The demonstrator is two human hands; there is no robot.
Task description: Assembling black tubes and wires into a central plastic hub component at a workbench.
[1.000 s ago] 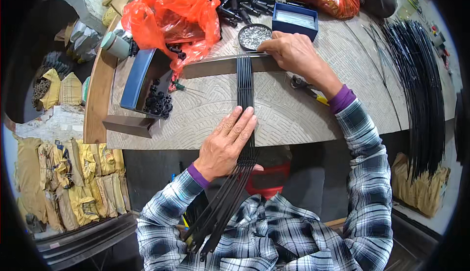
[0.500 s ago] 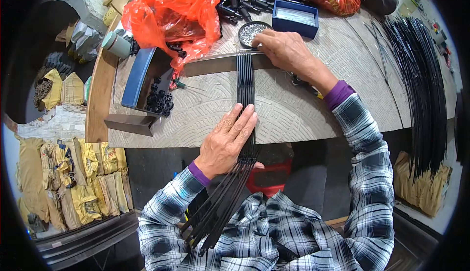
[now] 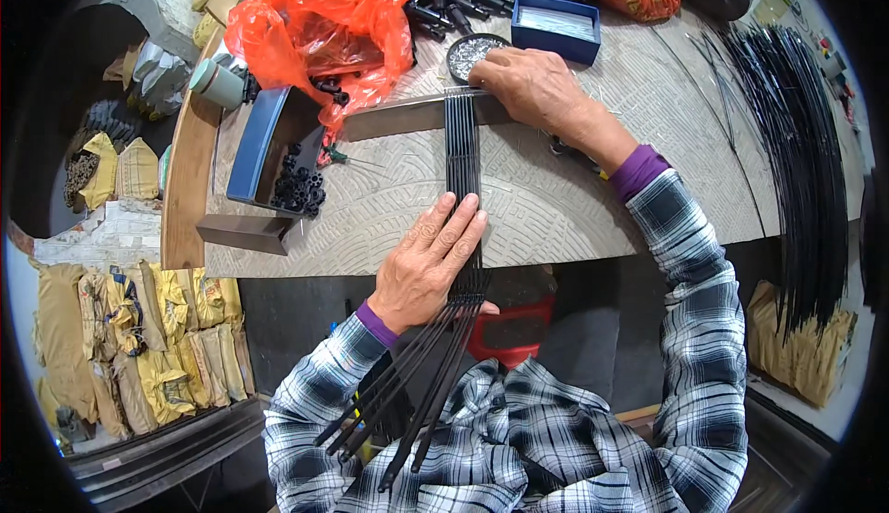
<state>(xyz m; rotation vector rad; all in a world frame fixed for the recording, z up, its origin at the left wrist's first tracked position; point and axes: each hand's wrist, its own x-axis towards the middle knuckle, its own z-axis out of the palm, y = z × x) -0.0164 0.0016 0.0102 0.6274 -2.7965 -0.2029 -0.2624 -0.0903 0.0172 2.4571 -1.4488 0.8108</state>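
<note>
Black rods (image 3: 462, 170) crossed the near edge of the desk (image 3: 370, 231); I watched the left hand (image 3: 419, 268) clasp them, fingers over, thumb beneath, presumably to keep them even. Apart from it, the right hand (image 3: 535, 90) curled by their far tips, its grip hidden from me.

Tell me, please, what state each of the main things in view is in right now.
Black rods: side by side, lower ends fanned out
Left hand: laid over the black rods
Right hand: fingers bent, tips hidden
Round dish: open, holding small shiny pieces
Blue box at back: open, holding pale strips
Blue box at left: open, black parts at its mouth
Orange bag: crumpled
Rod bundle at right: overhanging the bench
</note>
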